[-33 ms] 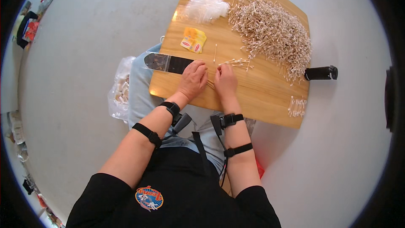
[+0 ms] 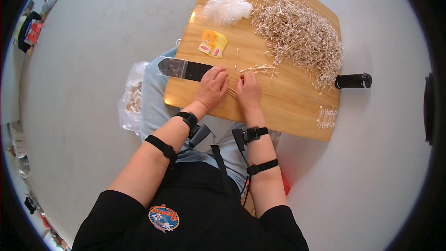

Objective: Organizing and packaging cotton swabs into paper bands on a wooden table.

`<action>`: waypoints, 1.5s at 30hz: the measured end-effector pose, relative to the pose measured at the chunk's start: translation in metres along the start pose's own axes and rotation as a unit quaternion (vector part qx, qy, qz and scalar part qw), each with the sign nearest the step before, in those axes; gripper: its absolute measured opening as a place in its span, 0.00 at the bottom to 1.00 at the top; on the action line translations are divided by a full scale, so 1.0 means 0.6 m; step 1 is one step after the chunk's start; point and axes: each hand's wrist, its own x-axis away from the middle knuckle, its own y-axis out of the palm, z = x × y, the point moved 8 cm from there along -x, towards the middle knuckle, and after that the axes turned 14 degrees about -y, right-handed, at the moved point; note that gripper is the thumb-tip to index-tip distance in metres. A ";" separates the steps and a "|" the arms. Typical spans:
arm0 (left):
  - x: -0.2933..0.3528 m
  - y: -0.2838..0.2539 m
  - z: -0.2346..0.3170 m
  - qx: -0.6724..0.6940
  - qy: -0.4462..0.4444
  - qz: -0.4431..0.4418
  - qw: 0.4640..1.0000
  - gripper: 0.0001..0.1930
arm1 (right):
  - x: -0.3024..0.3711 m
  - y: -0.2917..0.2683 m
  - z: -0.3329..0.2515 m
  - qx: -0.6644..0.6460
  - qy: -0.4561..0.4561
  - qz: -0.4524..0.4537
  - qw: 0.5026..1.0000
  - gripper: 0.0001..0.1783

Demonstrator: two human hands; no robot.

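Observation:
My left hand [image 2: 214,87] lies with fingers curled over the right end of a flat pouch [image 2: 197,71], black with a see-through rounded end. A few thin cotton swab sticks [image 2: 231,92] show between my two hands, close to the left fingers; their other ends are hidden. Just to the right, my right hand [image 2: 249,91] is closed in a pinch, and what its fingertips hold is too small to make out. Past the right fingers lies a loose bunch of cotton swabs [image 2: 264,69]. One single swab [image 2: 237,58] rests above the hands.
A big heap of cotton swabs [image 2: 299,32] covers the far right of the wooden table [image 2: 288,107]. Clear plastic bags [image 2: 227,8] and yellow cards [image 2: 213,44] lie left of it. A small swab row [image 2: 327,117] and a black cylinder [image 2: 353,80] are at the right edge.

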 end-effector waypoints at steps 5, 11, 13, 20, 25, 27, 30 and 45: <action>0.001 0.002 -0.005 -0.007 -0.009 -0.016 1.000 0.10 | -0.021 -0.013 -0.012 0.005 0.051 -0.004 0.999 0.11; 0.004 0.009 -0.008 -0.009 -0.007 -0.014 1.000 0.11 | -0.053 0.020 0.002 0.054 0.091 -0.040 0.994 0.11; 0.003 0.008 -0.004 -0.009 -0.008 -0.013 1.000 0.11 | -0.041 0.018 0.009 0.048 0.069 -0.034 0.996 0.10; 0.002 0.003 0.001 -0.022 0.003 -0.006 1.000 0.10 | 0.041 -0.018 0.007 -0.037 -0.019 -0.033 0.999 0.06; 0.002 0.010 0.016 -0.045 0.050 -0.062 0.996 0.06 | 0.036 -0.045 0.021 -0.070 0.104 0.014 0.992 0.07; 0.005 0.017 0.020 -0.033 0.056 -0.109 0.992 0.06 | 0.024 -0.048 0.033 -0.012 0.132 0.021 0.991 0.08; 0.007 0.017 0.022 -0.033 0.063 -0.114 0.991 0.07 | 0.013 -0.037 0.030 0.032 0.078 0.009 0.996 0.09; 0.001 0.010 0.017 -0.004 0.044 -0.082 0.996 0.05 | -0.003 -0.081 0.076 0.024 0.046 0.095 0.994 0.09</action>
